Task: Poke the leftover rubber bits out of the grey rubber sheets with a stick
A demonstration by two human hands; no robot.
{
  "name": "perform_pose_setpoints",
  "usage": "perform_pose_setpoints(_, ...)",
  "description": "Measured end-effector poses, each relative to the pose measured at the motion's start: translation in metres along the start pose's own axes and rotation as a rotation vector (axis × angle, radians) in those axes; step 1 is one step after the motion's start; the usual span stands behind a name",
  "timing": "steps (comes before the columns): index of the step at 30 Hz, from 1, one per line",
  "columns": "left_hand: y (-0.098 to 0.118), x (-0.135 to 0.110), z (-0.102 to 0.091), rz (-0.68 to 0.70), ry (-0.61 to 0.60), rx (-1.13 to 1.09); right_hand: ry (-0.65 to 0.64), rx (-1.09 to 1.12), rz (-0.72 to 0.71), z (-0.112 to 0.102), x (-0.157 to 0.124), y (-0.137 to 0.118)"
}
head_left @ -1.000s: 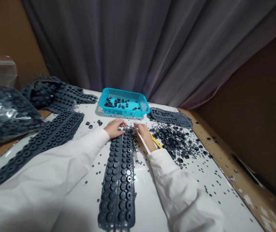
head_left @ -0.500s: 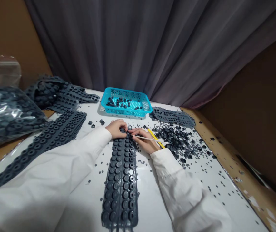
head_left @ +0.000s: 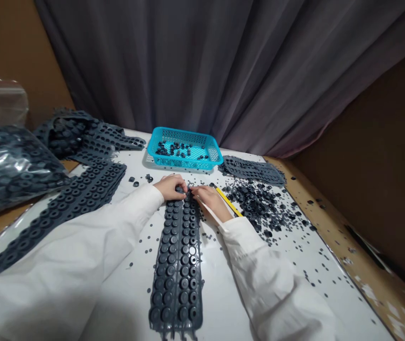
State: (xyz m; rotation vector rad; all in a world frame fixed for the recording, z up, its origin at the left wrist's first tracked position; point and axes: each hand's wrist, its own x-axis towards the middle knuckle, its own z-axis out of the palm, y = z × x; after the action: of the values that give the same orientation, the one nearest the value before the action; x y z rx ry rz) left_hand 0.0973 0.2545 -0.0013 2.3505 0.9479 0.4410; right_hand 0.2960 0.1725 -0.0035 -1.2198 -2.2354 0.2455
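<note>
At the far end of the studded strip, your right hand pinches a white stick while your left hand curls, its pinch unclear, with nearer rows seemingly untouched, loose pieces heaped rightward and a few in the blue basket beyond.

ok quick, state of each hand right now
Left hand: curled at the far end of the dark strip; can't tell if gripping.
Right hand: closed around a thin white stick.
</note>
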Motion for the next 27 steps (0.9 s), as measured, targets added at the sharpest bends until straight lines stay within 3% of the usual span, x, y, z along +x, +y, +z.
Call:
perform_pose_setpoints(3,0.002,-0.001,0.000,-0.011,-0.007,0.014,0.194,0.067,0.136,-0.002,-0.001,0.002)
perform_pose_setpoints(5,0.003,-0.001,-0.001,-0.014,-0.008,0.018,0.260,0.237,0.203,-0.006,-0.003,0.000)
perform_pose_setpoints(8,0.003,-0.001,-0.001,-0.013,-0.006,0.019,0.105,0.576,0.221,-0.011,-0.006,-0.007)
perform_pose_setpoints(11,0.003,-0.001,-0.001,-0.008,-0.010,0.015,-0.065,0.711,0.211,-0.014,-0.007,-0.012)
perform_pose_setpoints(20,0.002,-0.001,0.000,-0.013,-0.020,0.026,-0.071,0.646,0.166,-0.008,-0.009,-0.008)
perform_pose_setpoints(27,0.005,-0.004,-0.004,-0.020,-0.078,0.048,-0.078,0.268,-0.087,-0.009,-0.008,-0.009)
